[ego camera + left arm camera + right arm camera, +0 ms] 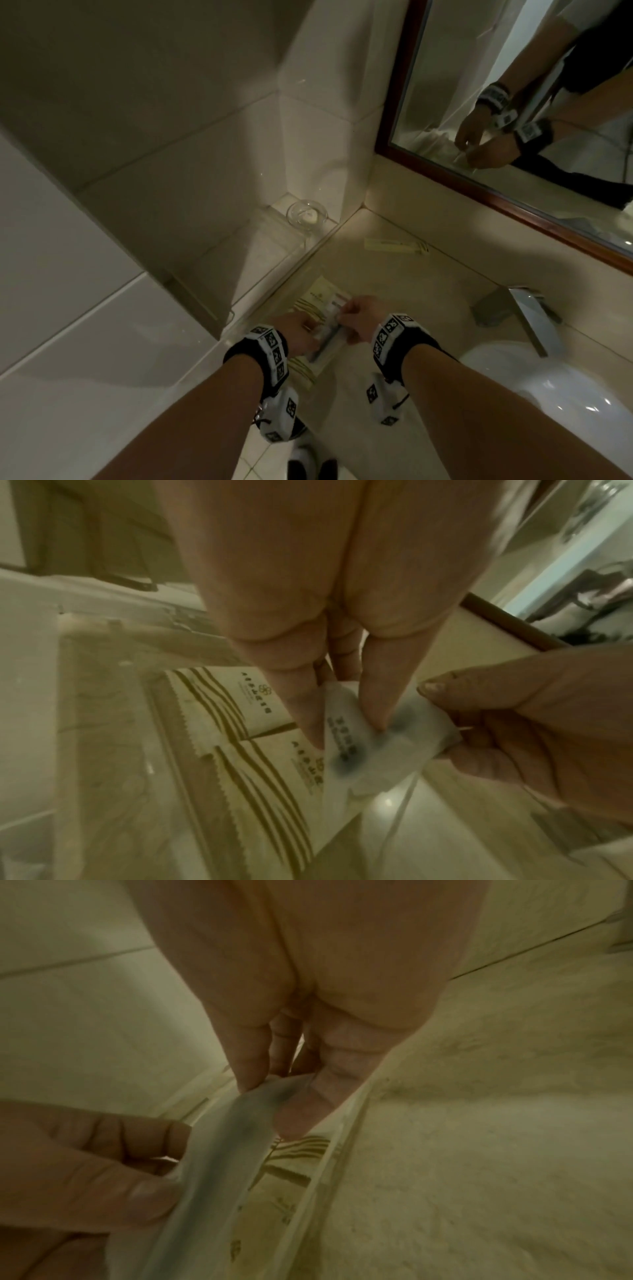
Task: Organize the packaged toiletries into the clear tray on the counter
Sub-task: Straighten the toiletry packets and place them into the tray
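Both hands hold one translucent white packet (329,337) with a dark item inside, just above the clear tray (270,305) on the counter. My left hand (301,330) pinches its near end and my right hand (359,317) pinches its far end. The left wrist view shows the left hand (346,731) pinching the white packet (377,745), with cream gold-striped packets (246,707) lying flat in the tray beneath. Seen from the right wrist, the right hand (270,1110) grips the white packet (236,1139) beside the tray wall (337,1150). Another long cream packet (397,246) lies on the counter near the mirror.
A glass dish (306,214) sits on the tiled ledge behind the tray. The chrome faucet (524,308) and white sink (565,387) are to the right. A wood-framed mirror (513,202) runs along the back wall. Tiled walls close in the left side.
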